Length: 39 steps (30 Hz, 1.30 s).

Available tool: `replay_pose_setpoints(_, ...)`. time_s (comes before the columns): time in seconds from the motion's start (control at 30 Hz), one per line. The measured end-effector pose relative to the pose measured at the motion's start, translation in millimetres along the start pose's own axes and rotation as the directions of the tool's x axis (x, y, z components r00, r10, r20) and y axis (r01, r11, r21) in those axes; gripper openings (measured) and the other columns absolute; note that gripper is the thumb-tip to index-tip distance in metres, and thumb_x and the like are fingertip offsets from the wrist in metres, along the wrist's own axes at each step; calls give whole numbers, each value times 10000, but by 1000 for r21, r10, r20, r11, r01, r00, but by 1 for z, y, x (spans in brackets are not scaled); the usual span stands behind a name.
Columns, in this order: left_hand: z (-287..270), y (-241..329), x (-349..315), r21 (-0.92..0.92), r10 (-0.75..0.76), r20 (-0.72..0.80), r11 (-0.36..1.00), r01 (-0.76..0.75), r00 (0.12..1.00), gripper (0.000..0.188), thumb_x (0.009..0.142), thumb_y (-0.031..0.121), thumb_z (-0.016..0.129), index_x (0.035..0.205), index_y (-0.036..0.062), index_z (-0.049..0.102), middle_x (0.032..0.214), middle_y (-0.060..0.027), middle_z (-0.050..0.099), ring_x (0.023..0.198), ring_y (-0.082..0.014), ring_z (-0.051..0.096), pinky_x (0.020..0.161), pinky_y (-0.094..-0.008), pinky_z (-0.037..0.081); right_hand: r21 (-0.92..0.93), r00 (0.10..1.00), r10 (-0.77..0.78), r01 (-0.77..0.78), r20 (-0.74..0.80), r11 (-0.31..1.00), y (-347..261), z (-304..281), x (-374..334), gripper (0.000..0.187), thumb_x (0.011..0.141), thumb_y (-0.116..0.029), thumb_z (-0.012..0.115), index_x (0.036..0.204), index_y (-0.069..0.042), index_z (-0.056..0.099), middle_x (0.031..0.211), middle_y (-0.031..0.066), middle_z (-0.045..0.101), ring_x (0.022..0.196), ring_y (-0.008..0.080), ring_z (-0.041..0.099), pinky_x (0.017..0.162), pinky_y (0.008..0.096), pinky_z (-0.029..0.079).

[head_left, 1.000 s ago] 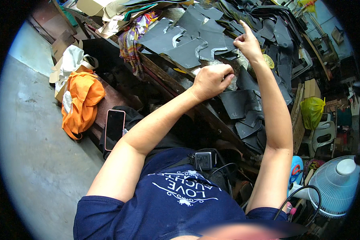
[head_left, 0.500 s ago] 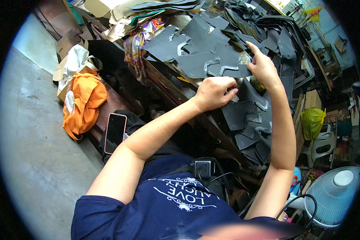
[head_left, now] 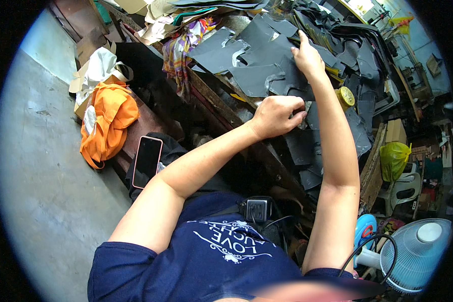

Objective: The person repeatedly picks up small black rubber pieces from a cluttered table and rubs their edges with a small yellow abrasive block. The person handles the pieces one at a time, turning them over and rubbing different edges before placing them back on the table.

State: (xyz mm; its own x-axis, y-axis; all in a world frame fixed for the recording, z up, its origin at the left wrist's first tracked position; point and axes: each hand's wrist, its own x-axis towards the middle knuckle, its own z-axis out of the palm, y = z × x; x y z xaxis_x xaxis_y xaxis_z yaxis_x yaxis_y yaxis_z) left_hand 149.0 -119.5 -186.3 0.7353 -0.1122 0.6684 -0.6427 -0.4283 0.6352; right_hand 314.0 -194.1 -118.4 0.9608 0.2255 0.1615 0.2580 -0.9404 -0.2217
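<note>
Dark grey cut sheet pieces (head_left: 254,79), several with pale glue-like strips along their edges, lie overlapping across the bench. My left hand (head_left: 278,117) is curled at the near edge of these pieces, thumb against the bent fingers; whatever it may hold is hidden. Farther out, my right hand (head_left: 308,58) is over the far pieces with its index finger stretched out and its thumb apart. No held thing shows in it. Its forearm crosses above the pieces and covers part of them. Beside that forearm stands a round yellow-topped container (head_left: 345,96).
Stacked dark sheets (head_left: 360,50) fill the bench's far right. A patterned cloth (head_left: 178,58) hangs over its left edge. Left of me are an orange cloth bag (head_left: 108,121) and a phone (head_left: 147,162). A fan (head_left: 415,254) stands at the lower right, below a yellow-green plastic bag (head_left: 393,160).
My right hand has moved farther out and left across the pieces, uncovering the yellow-topped container. My left hand stays curled, almost in the same place. The view has shifted slightly.
</note>
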Motion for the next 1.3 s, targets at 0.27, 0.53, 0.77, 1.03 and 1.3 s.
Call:
replay_pose_setpoints(0.27,0,-1,0,-17,-55,25,998,55,998,166,856,206,670,894,46,650,806,-135,671,738,-310,666,666,-377,527,134,974,141,-118,-179,984,23,21,36,878,757,-222,793,1501,-234,327,1064,83,720,1014,253,672,891,426,504)
replay_pose_setpoints(0.53,1,-3,-2,7,-24,0,1000,24,1000,170,858,234,659,874,65,645,790,-128,669,732,-310,664,651,-391,521,683,944,59,192,-326,705,37,2,32,848,786,4,693,1506,-53,249,838,84,680,634,136,641,567,260,525)
replay_pose_setpoints(0.77,3,-3,-2,-3,-23,-18,1000,23,1000,177,851,241,647,859,64,642,779,-131,664,738,-312,666,659,-408,524,393,721,50,317,-691,863,40,-34,21,782,855,-113,703,1487,-40,249,964,73,715,763,152,697,712,279,549)
replay_pose_setpoints(1.03,2,-3,-1,18,-12,14,1000,12,1000,167,859,228,670,890,66,649,812,-128,672,763,-295,671,662,-383,519,422,582,45,533,-812,734,52,-95,4,710,893,2,643,1426,-25,174,1036,168,647,792,194,691,720,254,593)
replay_pose_setpoints(1.3,-2,-2,-2,65,-52,30,997,50,998,223,846,254,668,937,55,623,832,-164,658,794,-341,663,667,-428,519,619,749,18,532,-662,578,65,-114,-74,653,880,8,645,1424,-8,285,891,107,656,685,113,601,624,221,511)
